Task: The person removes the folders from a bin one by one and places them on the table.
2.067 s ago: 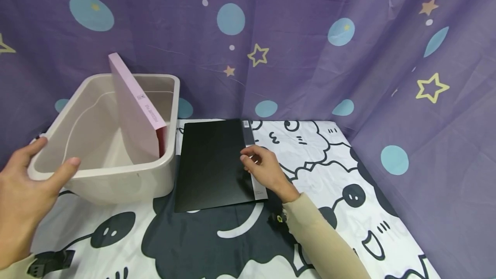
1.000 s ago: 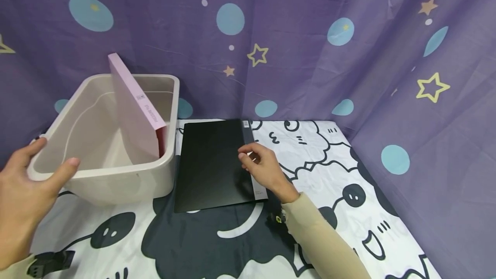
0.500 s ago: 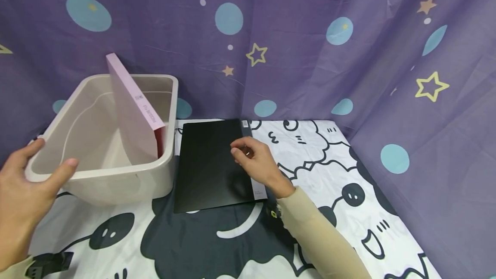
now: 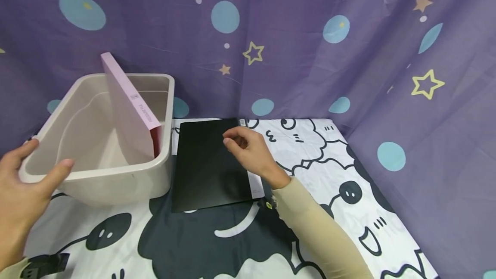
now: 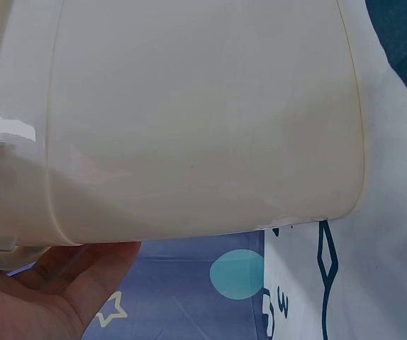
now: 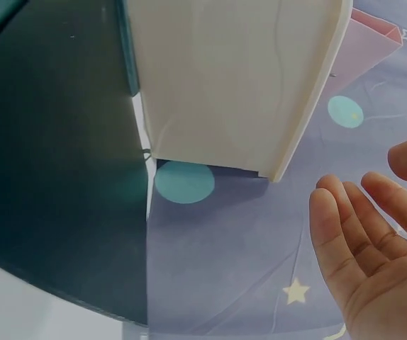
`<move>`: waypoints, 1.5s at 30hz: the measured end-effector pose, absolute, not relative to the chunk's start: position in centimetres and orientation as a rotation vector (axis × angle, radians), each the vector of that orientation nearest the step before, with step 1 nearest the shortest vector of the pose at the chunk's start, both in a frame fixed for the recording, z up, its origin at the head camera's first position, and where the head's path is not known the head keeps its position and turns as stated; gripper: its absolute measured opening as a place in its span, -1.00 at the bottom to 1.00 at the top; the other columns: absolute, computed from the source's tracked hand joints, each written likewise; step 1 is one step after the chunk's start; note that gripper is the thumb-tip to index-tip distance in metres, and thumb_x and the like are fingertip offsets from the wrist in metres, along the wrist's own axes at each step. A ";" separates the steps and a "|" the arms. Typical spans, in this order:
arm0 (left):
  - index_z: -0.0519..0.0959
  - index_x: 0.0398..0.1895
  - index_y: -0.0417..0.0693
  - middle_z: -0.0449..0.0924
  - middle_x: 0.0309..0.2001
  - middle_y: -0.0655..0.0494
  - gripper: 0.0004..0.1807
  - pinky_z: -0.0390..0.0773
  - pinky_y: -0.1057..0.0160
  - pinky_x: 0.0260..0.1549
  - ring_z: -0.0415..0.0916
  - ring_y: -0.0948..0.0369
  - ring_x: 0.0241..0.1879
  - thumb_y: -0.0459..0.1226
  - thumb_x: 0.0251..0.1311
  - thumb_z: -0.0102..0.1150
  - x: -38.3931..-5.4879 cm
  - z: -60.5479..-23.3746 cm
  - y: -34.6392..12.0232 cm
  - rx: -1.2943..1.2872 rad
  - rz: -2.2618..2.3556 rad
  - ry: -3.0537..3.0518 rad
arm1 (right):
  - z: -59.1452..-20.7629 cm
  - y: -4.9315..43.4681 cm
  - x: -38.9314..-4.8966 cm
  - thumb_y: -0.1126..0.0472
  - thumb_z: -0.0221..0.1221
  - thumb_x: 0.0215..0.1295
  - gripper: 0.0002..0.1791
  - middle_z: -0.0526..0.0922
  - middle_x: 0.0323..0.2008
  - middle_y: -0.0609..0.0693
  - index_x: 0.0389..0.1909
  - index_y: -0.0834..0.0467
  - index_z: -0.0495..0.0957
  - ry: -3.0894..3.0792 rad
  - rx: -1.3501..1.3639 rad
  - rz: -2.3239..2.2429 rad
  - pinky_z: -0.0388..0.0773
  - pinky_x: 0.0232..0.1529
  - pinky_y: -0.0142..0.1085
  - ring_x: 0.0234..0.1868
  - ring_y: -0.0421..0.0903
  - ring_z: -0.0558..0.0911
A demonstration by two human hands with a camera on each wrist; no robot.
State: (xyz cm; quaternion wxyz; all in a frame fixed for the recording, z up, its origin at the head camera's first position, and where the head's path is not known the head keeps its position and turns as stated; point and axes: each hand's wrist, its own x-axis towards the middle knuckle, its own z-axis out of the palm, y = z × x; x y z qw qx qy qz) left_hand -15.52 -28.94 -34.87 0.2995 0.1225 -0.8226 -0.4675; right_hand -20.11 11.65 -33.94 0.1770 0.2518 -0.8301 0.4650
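Observation:
A beige plastic bin stands at the left in the head view. My left hand grips its near left corner, thumb over the rim; in the left wrist view those fingers lie against the bin's outer wall. Slanting up out of the bin is a pink file box with print along its narrow side. To the right lies a black file folder with a white label on its spine. Above the folder hovers my right hand, fingers loosely bent and holding nothing; the right wrist view shows them apart.
A sheet printed with black-and-white cartoon sheep covers the table. Behind and along the right side hangs a purple curtain with stars and blue spots. The bin stands close to the back curtain.
My right hand has moved left and a little farther back, from the folder's spine to over its cover. My left hand keeps its grip on the bin.

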 end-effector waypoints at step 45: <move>0.43 0.29 0.01 0.43 0.20 0.03 -0.30 0.26 0.57 -0.12 0.29 0.60 -0.19 -0.36 -0.04 0.32 -15.7 -35.4 -28.8 0.189 -1.226 -2.045 | -24.8 7.0 -21.9 0.20 0.13 0.32 -0.81 0.61 -0.22 -0.08 -0.14 0.16 0.62 -2.289 1.070 1.100 0.53 -0.21 -0.37 -0.28 -0.26 0.56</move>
